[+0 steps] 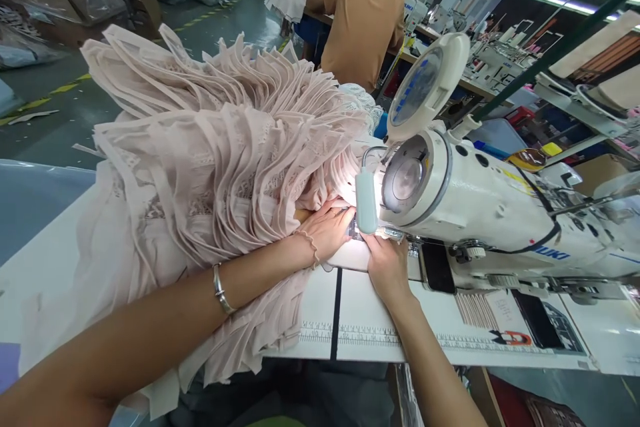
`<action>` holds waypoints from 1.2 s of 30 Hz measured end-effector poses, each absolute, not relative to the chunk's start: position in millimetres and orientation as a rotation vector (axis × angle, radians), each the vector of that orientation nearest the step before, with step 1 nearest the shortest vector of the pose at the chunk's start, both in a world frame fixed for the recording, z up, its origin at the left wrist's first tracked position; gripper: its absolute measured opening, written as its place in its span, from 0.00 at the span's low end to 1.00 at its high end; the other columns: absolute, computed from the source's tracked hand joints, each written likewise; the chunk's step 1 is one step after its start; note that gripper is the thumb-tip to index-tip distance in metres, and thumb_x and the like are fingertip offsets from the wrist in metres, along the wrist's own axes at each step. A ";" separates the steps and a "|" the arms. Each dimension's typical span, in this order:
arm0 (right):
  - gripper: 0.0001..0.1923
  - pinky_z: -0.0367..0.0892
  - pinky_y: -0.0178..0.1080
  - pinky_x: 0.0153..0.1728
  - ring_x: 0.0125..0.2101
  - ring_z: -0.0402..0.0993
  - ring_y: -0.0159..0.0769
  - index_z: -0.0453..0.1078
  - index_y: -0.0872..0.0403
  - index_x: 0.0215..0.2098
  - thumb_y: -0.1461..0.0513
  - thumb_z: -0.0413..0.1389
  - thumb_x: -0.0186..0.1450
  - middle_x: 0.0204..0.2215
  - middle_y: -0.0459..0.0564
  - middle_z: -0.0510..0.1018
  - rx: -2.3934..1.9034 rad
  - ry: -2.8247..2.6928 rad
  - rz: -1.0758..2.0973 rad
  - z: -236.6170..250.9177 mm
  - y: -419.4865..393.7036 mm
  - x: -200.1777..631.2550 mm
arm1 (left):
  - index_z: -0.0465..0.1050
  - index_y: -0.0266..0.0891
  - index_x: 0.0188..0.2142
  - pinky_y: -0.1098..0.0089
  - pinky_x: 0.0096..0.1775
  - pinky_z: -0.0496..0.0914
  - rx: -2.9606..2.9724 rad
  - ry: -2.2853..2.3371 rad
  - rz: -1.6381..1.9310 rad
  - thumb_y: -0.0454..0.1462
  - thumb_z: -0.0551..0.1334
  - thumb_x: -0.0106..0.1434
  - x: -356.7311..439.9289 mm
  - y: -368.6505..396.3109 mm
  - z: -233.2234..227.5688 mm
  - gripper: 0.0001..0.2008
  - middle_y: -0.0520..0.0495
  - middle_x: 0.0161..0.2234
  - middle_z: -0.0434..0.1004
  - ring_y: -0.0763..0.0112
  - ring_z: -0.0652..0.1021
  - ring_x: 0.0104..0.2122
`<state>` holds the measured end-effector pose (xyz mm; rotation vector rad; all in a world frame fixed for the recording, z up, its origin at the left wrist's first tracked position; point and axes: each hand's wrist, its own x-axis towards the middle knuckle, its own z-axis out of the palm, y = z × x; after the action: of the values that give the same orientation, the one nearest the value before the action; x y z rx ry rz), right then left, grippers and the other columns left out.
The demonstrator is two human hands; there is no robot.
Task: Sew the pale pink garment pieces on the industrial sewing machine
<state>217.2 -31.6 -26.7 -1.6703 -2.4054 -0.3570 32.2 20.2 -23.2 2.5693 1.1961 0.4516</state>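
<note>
A thick heap of pale pink garments (240, 173) with lace panels and narrow edges covers the left of the sewing table. My left hand (325, 232), reaching across the heap, is closed on a pink garment edge beside the needle area. On the other side of the lit needle area, my right hand (389, 265) has bent fingers at the bed's front edge; what its fingertips hold is hidden beneath the head. The white sewing machine (480, 193) stands on the right, with a small pale green lamp (367, 200) over the needle area.
A round magnifier-like cover (427, 87) rises above the machine head. Orange-handled snippers (515, 338) and pink strips (477, 309) lie at the right. A printed ruler (370, 335) runs along the table's front. A person in a tan shirt (363, 20) sits ahead.
</note>
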 end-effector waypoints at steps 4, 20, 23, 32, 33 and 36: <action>0.30 0.60 0.43 0.43 0.34 0.69 0.41 0.74 0.52 0.53 0.77 0.45 0.60 0.33 0.51 0.79 -1.810 -2.424 -0.285 -23.5 -31.7 212.5 | 0.67 0.38 0.40 0.55 0.62 0.55 2.585 1.226 0.453 0.36 0.56 0.68 32.5 19.6 -21.5 0.04 0.45 0.42 0.76 0.60 0.74 0.49; 0.31 0.60 0.44 0.40 0.36 0.70 0.45 0.69 0.54 0.58 0.77 0.41 0.62 0.37 0.57 0.77 -1.968 -2.533 -0.251 -18.1 -31.9 200.7 | 0.66 0.38 0.41 0.54 0.61 0.56 2.655 1.263 0.532 0.34 0.57 0.66 33.5 18.4 -27.6 0.03 0.44 0.44 0.75 0.58 0.70 0.55; 0.31 0.61 0.45 0.42 0.38 0.70 0.45 0.68 0.54 0.58 0.76 0.41 0.63 0.39 0.57 0.77 -1.973 -2.525 -0.244 -16.3 -32.1 199.1 | 0.66 0.37 0.42 0.55 0.60 0.58 2.636 1.265 0.563 0.33 0.58 0.65 33.7 18.0 -26.8 0.06 0.43 0.45 0.75 0.58 0.70 0.55; 0.28 0.60 0.48 0.50 0.42 0.71 0.45 0.66 0.52 0.61 0.73 0.42 0.67 0.44 0.58 0.77 -2.023 -2.506 -0.158 -15.8 -31.5 197.5 | 0.67 0.37 0.42 0.57 0.59 0.61 2.643 1.266 0.558 0.33 0.57 0.66 32.6 14.6 -20.5 0.05 0.42 0.46 0.74 0.60 0.71 0.53; 0.27 0.60 0.48 0.49 0.42 0.71 0.45 0.65 0.52 0.61 0.72 0.42 0.67 0.44 0.58 0.77 -2.029 -2.507 -0.144 -15.6 -31.4 197.4 | 0.67 0.37 0.42 0.57 0.59 0.61 2.650 1.270 0.559 0.33 0.57 0.66 32.7 14.6 -20.6 0.05 0.42 0.46 0.73 0.60 0.71 0.53; 0.27 0.60 0.48 0.49 0.41 0.71 0.46 0.65 0.52 0.61 0.72 0.42 0.67 0.43 0.58 0.77 -2.039 -2.498 -0.115 -14.7 -31.2 196.7 | 0.67 0.37 0.42 0.56 0.59 0.62 2.670 1.273 0.574 0.33 0.58 0.65 33.0 15.4 -20.7 0.06 0.42 0.46 0.73 0.58 0.71 0.53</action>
<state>196.7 -31.2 -14.7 -2.0389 -2.4983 -0.1148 33.0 15.4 -20.7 2.6696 1.2730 0.5743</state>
